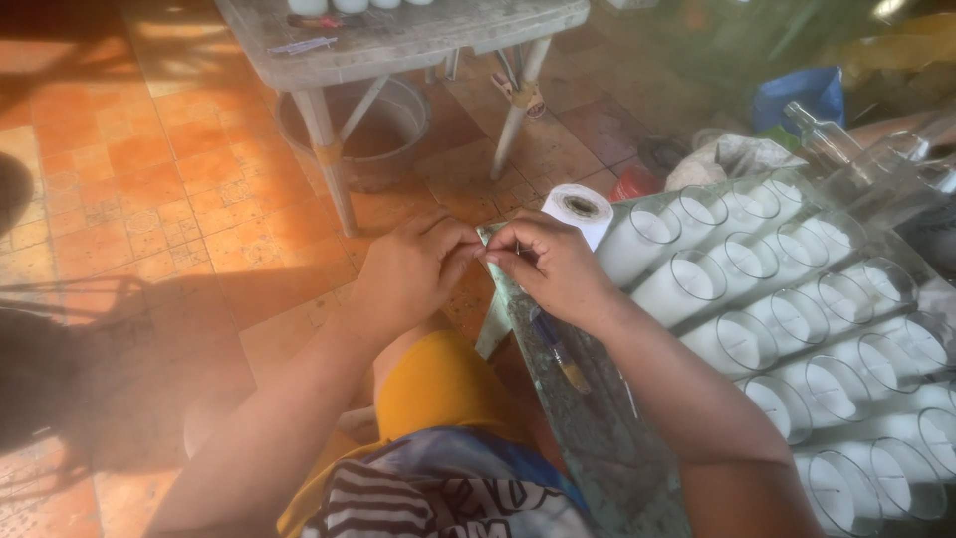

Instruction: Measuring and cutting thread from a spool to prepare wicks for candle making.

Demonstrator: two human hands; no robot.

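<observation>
- I'm pinching something too small to make out between left hand [410, 271] and right hand [551, 264], fingertips narrow, touching.
- Both are hovering over the green tray's [597, 438] corner, beside glass candles [697, 284].

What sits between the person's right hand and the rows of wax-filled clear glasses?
In the head view, a white tape roll sits between the right hand and the wax-filled glasses.

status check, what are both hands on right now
Left hand and right hand pinched together on something small, too fine to identify. Over a stained board. Rows of white candle glasses at right; nothing blocking the hands.
</observation>
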